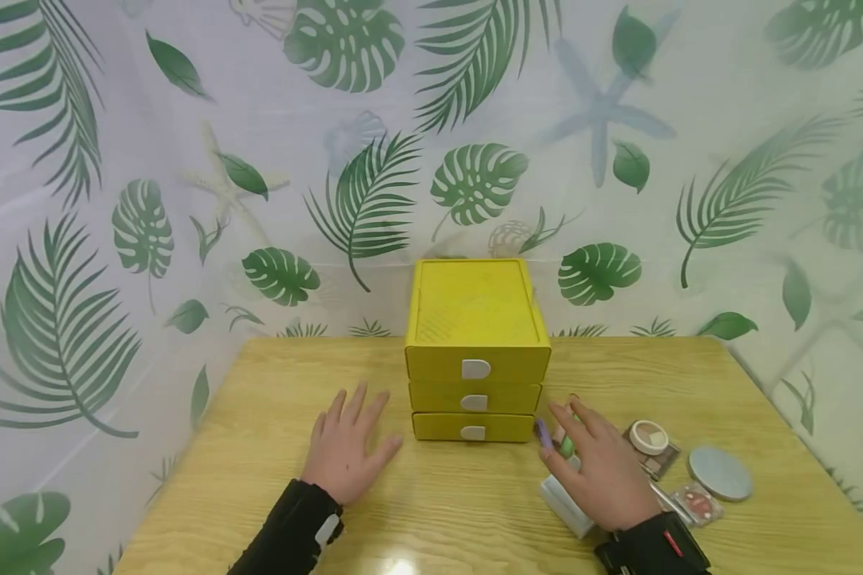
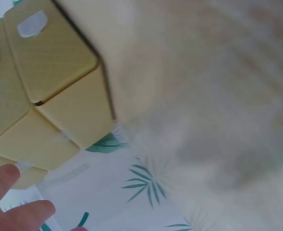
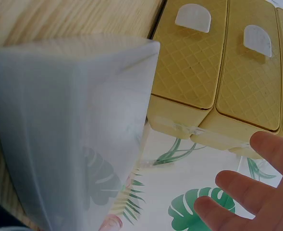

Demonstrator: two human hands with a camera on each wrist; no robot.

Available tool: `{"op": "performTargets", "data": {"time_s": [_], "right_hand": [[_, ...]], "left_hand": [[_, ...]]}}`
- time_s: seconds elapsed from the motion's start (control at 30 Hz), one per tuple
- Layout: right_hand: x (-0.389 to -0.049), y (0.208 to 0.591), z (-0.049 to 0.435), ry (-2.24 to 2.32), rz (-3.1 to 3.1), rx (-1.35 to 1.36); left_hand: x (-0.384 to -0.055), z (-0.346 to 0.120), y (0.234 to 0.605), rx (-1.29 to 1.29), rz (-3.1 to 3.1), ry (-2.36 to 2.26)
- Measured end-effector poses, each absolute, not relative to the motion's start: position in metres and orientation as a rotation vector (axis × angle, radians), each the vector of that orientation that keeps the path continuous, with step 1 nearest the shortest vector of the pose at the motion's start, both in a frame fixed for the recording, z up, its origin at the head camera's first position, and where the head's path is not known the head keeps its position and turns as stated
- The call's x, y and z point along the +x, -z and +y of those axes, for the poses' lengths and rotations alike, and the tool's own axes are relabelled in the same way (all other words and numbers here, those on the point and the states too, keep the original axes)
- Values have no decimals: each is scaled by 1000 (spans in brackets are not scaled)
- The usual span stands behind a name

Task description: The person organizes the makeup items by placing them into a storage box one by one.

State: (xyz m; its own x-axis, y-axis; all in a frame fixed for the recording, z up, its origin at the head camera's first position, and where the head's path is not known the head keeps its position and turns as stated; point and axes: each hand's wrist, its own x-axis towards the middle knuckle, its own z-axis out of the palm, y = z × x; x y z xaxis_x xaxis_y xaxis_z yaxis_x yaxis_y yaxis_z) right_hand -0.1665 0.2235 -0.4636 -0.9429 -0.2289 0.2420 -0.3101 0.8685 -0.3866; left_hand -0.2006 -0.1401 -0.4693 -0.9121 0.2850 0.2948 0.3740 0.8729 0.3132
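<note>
A yellow box with three stacked drawers [image 1: 478,311] stands at the middle back of the table, each drawer front carrying a pale tab. To its left my left hand [image 1: 348,451] is held with fingers spread, holding nothing. My right hand [image 1: 598,469] is spread out right of the drawers, over a group of make-up items, and grips none of them. Partly under it lie a white box [image 1: 565,506], a purple stick [image 1: 543,434] and a green tube [image 1: 567,446]. In the right wrist view the white box [image 3: 74,125] looms large beside the fingers [image 3: 249,192].
Right of my right hand lie a dark palette [image 1: 662,461] with a round white-rimmed compact [image 1: 649,437] on it, a silver round case [image 1: 721,473] and a clear case with pink powder [image 1: 697,504]. A leaf-printed cloth [image 1: 475,96] hangs behind the wooden table [image 1: 273,383].
</note>
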Motion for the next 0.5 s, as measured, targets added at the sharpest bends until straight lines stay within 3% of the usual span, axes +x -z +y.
{"op": "performTargets", "data": {"time_s": [0.5], "right_hand": [[-166,460,217,-681,-2885,392]], "left_hand": [[-223,-144,423,-669,-2685,654]]}}
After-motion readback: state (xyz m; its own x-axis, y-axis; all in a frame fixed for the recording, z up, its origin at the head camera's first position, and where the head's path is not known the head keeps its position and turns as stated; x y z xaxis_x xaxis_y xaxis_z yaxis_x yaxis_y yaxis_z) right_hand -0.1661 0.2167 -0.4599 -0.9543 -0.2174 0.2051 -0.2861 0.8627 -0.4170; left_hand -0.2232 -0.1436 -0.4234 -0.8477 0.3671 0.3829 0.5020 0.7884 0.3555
